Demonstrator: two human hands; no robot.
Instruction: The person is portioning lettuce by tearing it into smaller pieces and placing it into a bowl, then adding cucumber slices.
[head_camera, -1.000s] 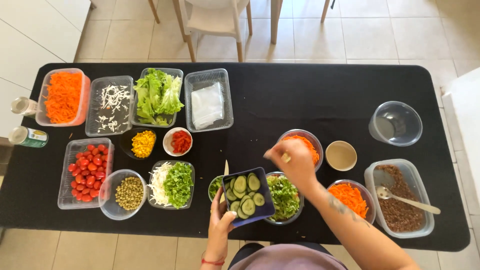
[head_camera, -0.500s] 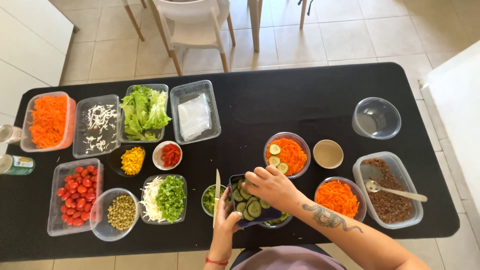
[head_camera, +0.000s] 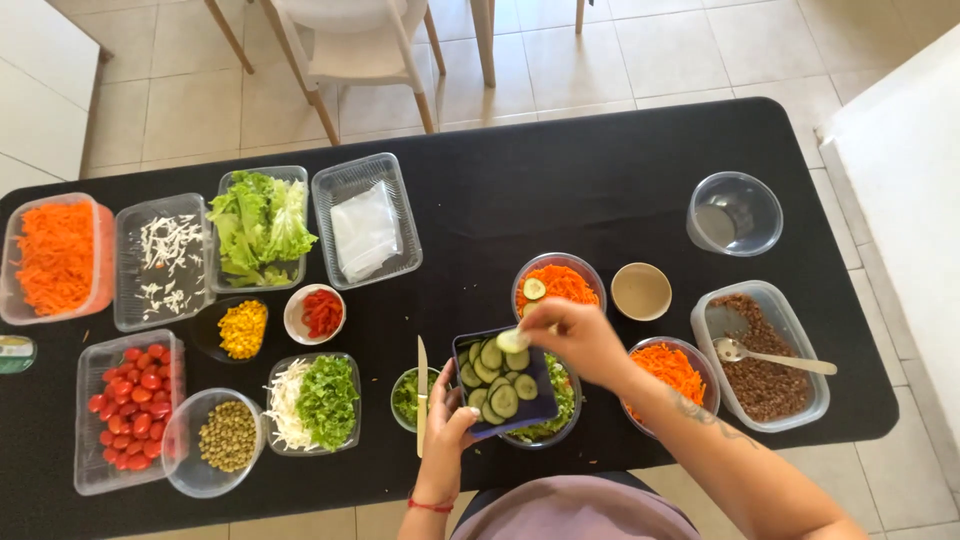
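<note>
A small dark blue square tray (head_camera: 503, 385) of pale green cucumber slices (head_camera: 497, 378) sits tilted over a clear salad bowl (head_camera: 556, 412) near the black table's (head_camera: 560, 190) front edge. The left hand (head_camera: 449, 424) grips its lower left corner, fingers curled beneath. The right hand (head_camera: 580, 338) pinches one slice at the tray's top edge. Far left lies a small green-labelled tin (head_camera: 15, 353), partly cut off.

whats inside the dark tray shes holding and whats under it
Inside the dark blue square tray held by the left hand lie green cucumber slices. Under it sits a clear bowl of chopped green salad; most of that bowl is covered by the tray.
</note>
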